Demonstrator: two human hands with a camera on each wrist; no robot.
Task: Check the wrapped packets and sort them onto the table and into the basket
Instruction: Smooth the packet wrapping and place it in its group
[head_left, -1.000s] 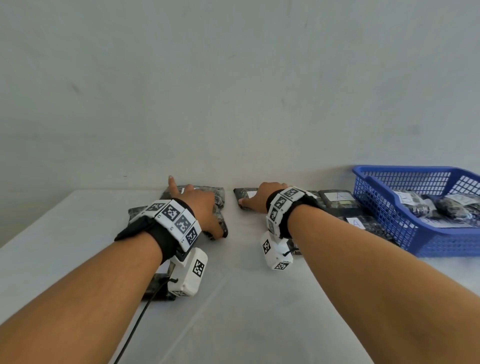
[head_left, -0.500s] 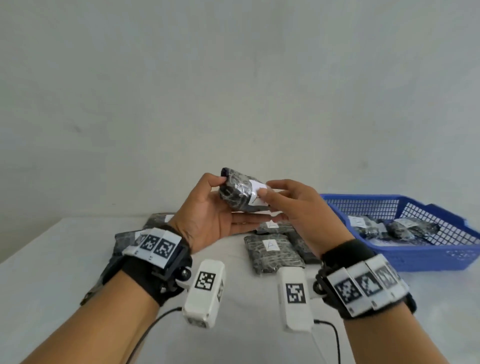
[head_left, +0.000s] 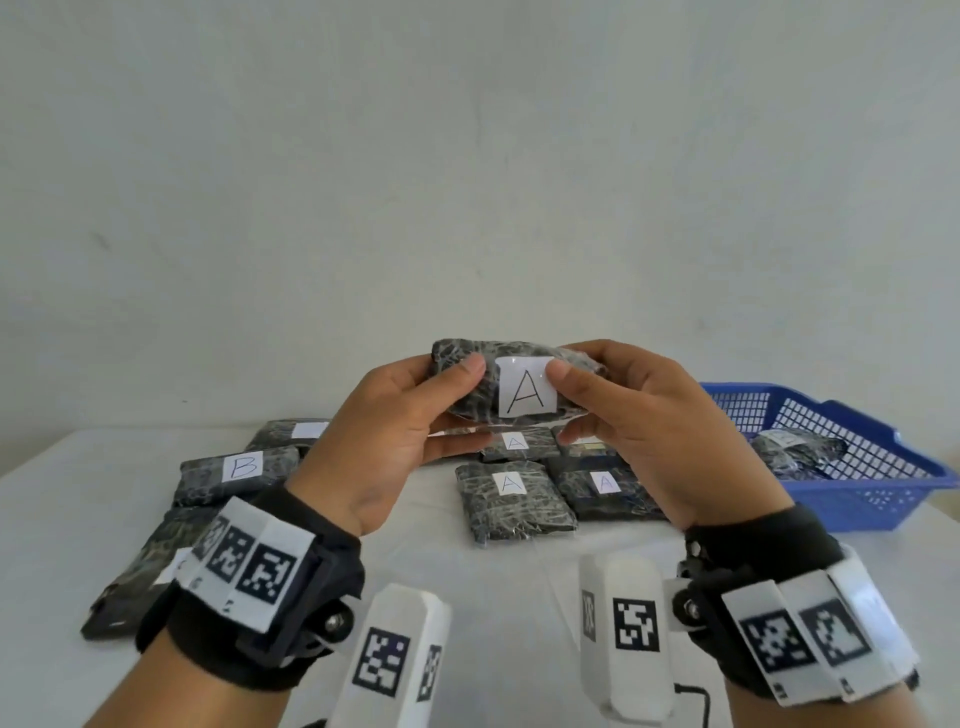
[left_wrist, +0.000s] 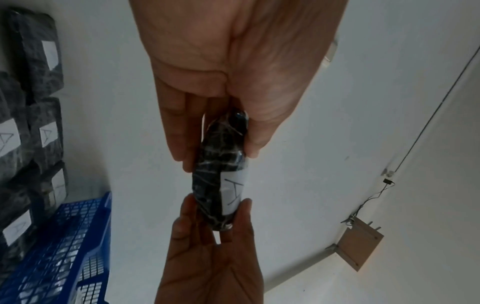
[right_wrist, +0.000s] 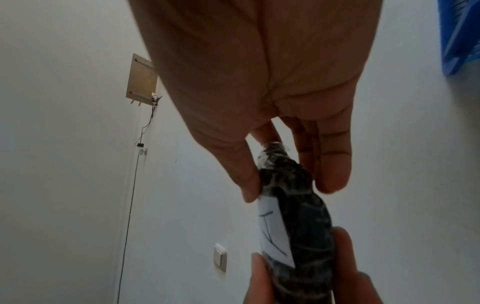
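I read a handwritten "A" on the white paper label (head_left: 526, 393) of the dark plastic-wrapped packet (head_left: 470, 396) held up above the white table (head_left: 498, 566). Taking that packet as landmark: below it on the table lie three dark wrapped packets, each labelled "A" (head_left: 515, 442) (head_left: 511, 484) (head_left: 605, 482). Lower left of it, one dark wrapped packet is labelled "B" (head_left: 242, 466). Other labels I cannot read.

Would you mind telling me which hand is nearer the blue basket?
Right. The right hand grips the held packet just left of the basket; the left hand grips the packet's far end, farther away.
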